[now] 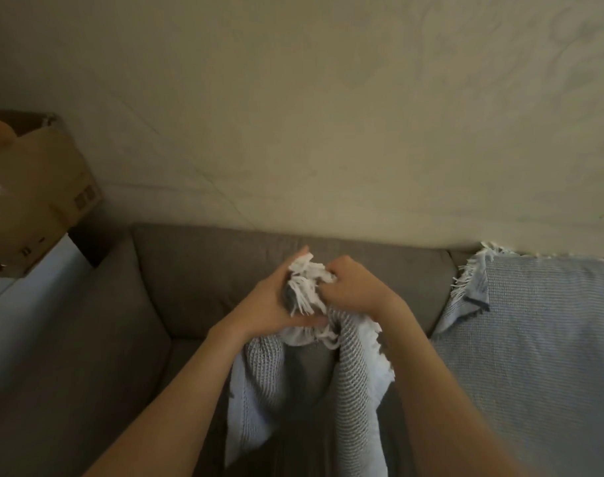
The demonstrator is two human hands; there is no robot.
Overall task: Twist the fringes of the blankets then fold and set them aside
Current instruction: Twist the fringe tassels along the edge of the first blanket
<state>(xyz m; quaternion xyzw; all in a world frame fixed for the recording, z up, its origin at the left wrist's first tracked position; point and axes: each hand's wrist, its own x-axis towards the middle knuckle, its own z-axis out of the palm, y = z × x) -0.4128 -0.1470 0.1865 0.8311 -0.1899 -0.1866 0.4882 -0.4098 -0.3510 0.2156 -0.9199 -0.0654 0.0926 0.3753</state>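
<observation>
- Both hands are closing on one blanket (355,370) over the sofa (190,270), centre near: left hand (271,304) is cupping the bunched fringe (309,284) from below, right hand (353,287) is pinching strands from the top.
- Blanket body is hanging down between the forearms.
- Risk: fringe is bunching in a wad, so strands are likely tangling instead of twisting separately; hanging weight could be pulling the edge out of the grip.
- Second blanket (534,339) is lying spread at right, its fringe loose.
- Box (45,187) is sitting far left; contents cannot be told.
</observation>
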